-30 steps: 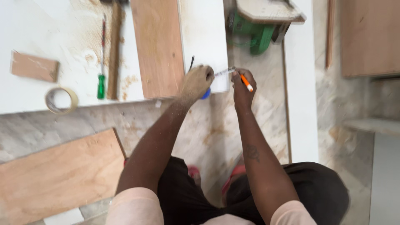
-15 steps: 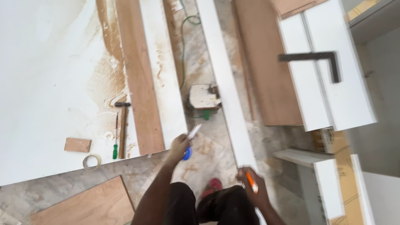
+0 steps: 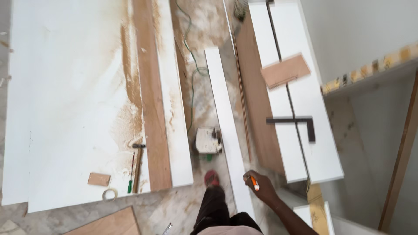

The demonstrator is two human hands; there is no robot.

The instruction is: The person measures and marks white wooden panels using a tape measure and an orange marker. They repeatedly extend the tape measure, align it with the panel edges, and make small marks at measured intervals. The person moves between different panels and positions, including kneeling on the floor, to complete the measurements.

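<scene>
the right hand is closed around an orange pencil, right beside the near end of the long white strip on the floor. the left hand is out of view. it looks like marking; the tip must meet the strip's edge.

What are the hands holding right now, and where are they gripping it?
The right hand grips an orange pencil-like marker around its middle, beside the long white strip. The left hand is out of view.
</scene>
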